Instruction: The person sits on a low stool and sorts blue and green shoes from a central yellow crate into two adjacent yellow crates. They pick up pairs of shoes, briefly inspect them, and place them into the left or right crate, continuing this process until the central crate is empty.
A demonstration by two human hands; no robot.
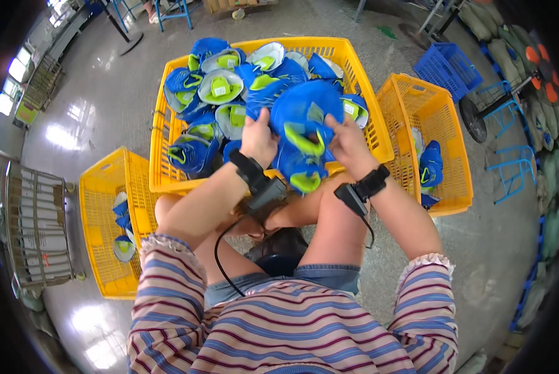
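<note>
A large yellow plastic crate (374,112) with slotted walls carries a heap of blue-and-lime shoe uppers (220,86), piled loosely up to the rim, several turned with pale linings and lime tongues facing upward. Around it, a glossy gray floor (497,249), bright with glare at left, bears two more yellow crates: the left one (143,206) and the right one (442,112), each holding a few uppers low inside. A metal-barred cart (36,218) stands at far left; a blue-legged stool (173,15) stands near the top.
</note>
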